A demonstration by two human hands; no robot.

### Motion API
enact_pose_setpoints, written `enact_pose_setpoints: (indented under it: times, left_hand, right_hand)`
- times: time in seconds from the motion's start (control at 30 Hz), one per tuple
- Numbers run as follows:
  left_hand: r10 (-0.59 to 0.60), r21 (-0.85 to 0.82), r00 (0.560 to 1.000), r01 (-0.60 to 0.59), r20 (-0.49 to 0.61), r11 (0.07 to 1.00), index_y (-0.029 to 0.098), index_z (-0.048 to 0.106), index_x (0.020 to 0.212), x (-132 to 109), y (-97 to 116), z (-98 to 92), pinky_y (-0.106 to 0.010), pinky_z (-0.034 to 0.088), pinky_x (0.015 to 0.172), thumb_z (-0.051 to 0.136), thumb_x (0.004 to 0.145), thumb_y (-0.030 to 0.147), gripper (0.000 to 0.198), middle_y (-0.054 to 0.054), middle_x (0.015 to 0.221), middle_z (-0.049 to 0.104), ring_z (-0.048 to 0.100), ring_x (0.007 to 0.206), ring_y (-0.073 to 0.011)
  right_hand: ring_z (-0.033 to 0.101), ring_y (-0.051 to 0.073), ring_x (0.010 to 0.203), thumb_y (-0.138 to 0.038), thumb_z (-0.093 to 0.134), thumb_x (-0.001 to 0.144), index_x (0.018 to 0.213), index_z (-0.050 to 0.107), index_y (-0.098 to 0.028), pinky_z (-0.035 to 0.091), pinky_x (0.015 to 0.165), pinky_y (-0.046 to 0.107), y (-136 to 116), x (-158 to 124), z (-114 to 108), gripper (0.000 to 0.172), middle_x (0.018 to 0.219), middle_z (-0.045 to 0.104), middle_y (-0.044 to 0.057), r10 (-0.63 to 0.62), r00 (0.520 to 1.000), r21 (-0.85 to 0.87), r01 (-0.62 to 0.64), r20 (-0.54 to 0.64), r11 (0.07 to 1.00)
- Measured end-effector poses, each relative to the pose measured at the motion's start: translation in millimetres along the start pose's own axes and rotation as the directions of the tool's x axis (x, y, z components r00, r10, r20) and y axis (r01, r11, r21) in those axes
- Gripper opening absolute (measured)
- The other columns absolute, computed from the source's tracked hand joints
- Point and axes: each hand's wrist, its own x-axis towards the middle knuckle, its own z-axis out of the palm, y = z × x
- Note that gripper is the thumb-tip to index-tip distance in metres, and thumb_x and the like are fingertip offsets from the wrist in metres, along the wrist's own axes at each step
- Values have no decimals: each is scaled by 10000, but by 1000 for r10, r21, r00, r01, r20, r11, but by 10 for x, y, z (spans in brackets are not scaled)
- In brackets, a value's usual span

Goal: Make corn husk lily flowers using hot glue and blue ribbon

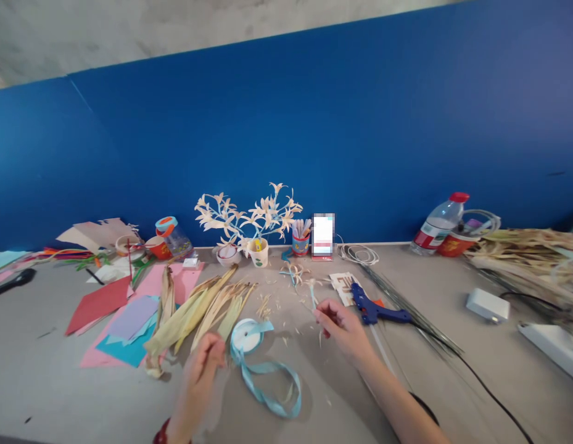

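Pinches pale flower (313, 283) by blue stem (313, 298) in right hand (340, 325); seems light, fragile, best held there. Curls left hand (203, 365) loosely; cannot tell if empty.

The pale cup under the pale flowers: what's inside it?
Blue stems of the pale flowers run down into the pale cup. Its wall covers their lower ends and anything deeper inside, so I can't tell what holds them up.

L hand (206, 362) blurry, phone scrn (323, 230) illegible behind pixelation
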Motion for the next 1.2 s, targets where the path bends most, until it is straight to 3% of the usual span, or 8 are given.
enact_pose_setpoints:
  times: [0.13, 0.2, 0.27, 0.33, 0.4, 0.67, 0.87, 1.2]
  left_hand:
    - [25, 28, 987, -29, 156, 999, 229, 578, 778, -31, 24, 326, -287, 458, 621, 513, 928, 369, 215, -14, 700, 544, 544, 656, -191]
    - [81, 73, 978, -97, 194, 993, 220, 588, 850, -36, -38, 400, -284, 480, 660, 513, 931, 324, 152, -22, 749, 581, 567, 687, -186]
    - [155, 121, 963, -185, 220, 975, 214, 600, 901, -46, -139, 418, -275, 495, 701, 524, 930, 274, 101, -31, 808, 627, 602, 739, -179]
    - [241, 139, 943, -277, 229, 951, 216, 610, 925, -60, -231, 402, -270, 506, 753, 542, 921, 217, 68, -33, 861, 663, 634, 805, -175]
    - [327, 122, 917, -360, 230, 925, 222, 615, 936, -75, -274, 380, -273, 511, 806, 553, 909, 161, 91, -31, 896, 682, 649, 858, -172]
    - [493, 23, 837, -512, 239, 859, 217, 588, 922, -109, -149, 394, -250, 530, 757, 562, 887, 63, 160, -17, 832, 666, 646, 803, -142]
    - [490, 15, 843, -505, 220, 863, 211, 588, 897, -98, -136, 418, -236, 525, 725, 564, 893, 70, 143, -7, 806, 661, 643, 773, -132]
    - [512, 0, 839, -521, 185, 854, 210, 603, 911, -88, -134, 434, -247, 533, 734, 570, 883, 55, 161, -17, 812, 671, 647, 780, -138]
  right_hand:
    - [495, 137, 528, -439, 603, 867, 748, 586, -206, 370, 504, 247, -139, -23, -123, 263, 616, 541, -19, -64, 998, -296, 68, 22, 953]
    - [527, 155, 570, -354, 554, 887, 756, 598, -212, 350, 536, 253, -272, -62, -187, 198, 641, 583, -5, -86, 996, -567, 88, 31, 819]
    - [570, 172, 629, -300, 499, 902, 801, 614, -215, 345, 573, 260, -406, -79, -229, 175, 711, 638, 16, -74, 997, -776, 76, 37, 626]
    - [604, 180, 687, -273, 456, 917, 833, 620, -214, 355, 606, 260, -496, -36, -232, 193, 777, 673, 30, -39, 997, -877, 79, 68, 474]
    - [629, 181, 740, -259, 460, 914, 845, 629, -212, 367, 634, 253, -514, 80, -190, 189, 826, 695, 36, -4, 995, -915, 94, 100, 393]
    - [675, 201, 812, -240, 519, 894, 919, 677, -190, 378, 648, 248, -192, 714, 284, 167, 895, 738, 71, 22, 994, -945, 91, 103, 314]
    - [677, 207, 899, -234, 495, 936, 948, 683, -201, 434, 706, 260, -87, 912, 516, 192, 978, 731, 70, 30, 995, -955, 85, 97, 286]
    - [646, 206, 981, -331, 578, 959, 1172, 605, -161, 553, 845, 412, 7, 1044, 635, 273, 1165, 636, 81, 132, 987, -976, 63, 92, 208]
